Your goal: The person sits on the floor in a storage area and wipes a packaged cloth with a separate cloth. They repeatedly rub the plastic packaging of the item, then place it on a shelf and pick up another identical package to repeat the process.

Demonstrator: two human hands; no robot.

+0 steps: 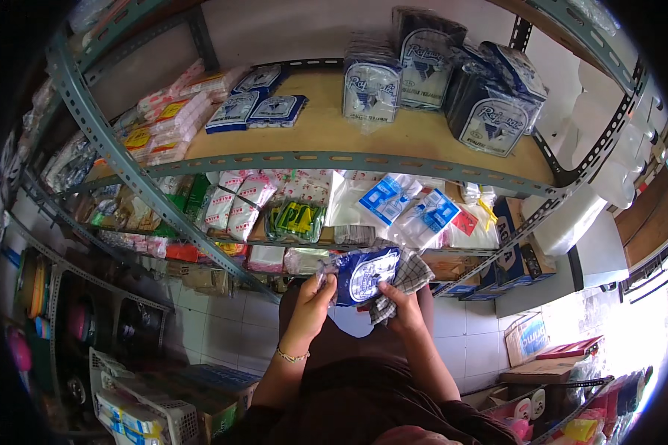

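Between my hands is a blue and white plastic-wrapped pack (366, 276) that bears writing, held in front of the shelves. My left hand (315, 303) grips its left end, thumb on top. At its right end, my right hand (403, 308) holds a checked grey cloth (411, 273) against the pack, with the thumb on the pack's face. Part of the cloth hangs below the pack. On the upper shelf board (317, 133) stand similar packs in a left stack (371, 92), a taller back stack (425, 64) and a right stack (492, 114). Several flatter packs (250, 108) lie further left.
Slotted metal rails (362, 161) edge the shelf, and a slanting post (128, 175) crosses at left. Below lie clear plastic bags (389, 200) and green-yellow packs (296, 221). Pink-white packs (181, 114) sit at upper left. A white plastic basket (181, 420) and cardboard boxes (222, 411) stand behind me.
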